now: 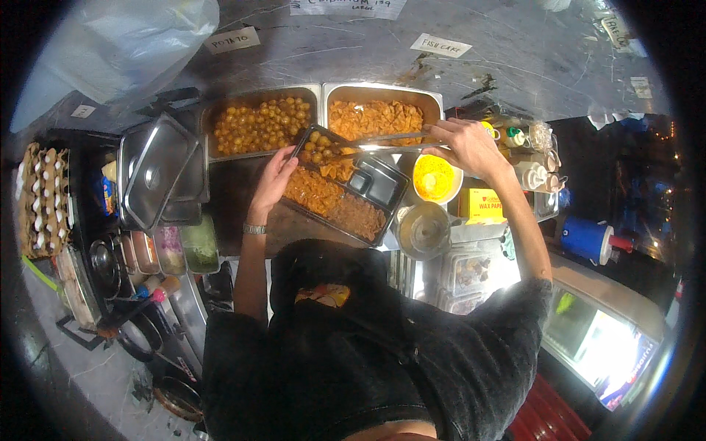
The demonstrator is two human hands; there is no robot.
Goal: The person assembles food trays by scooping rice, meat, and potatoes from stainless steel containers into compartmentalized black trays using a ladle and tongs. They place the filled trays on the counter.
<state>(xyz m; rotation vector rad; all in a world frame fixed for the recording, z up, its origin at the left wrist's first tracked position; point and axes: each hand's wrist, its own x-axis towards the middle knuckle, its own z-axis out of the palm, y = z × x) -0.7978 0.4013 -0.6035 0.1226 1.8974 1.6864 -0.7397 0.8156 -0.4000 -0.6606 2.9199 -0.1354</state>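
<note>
My left hand point(273, 176) grips the left edge of a black compartment tray point(384, 187), tilted at an angle. One section of the tray holds small round potatoes point(319, 149), another orange-brown saucy pieces point(312, 189), another brown minced food point(354, 216); smaller sections on its right are bare. Metal tongs point(397, 138) are closed in my right hand point(471, 147). Their tips reach over the tray's upper middle, by a few orange pieces point(338, 170); whether they pinch any is unclear. Just beyond stand a steel pan of potatoes point(257, 125) and a steel pan of orange pieces point(375, 117).
Right of the tray are a bowl of yellow shreds point(434, 176), a clear round container point(423, 230), a yellow box point(482, 205) and squeeze bottles point(531, 175). On the left stand steel lids point(158, 169), egg cartons point(48, 195) and tubs of chopped food point(200, 246).
</note>
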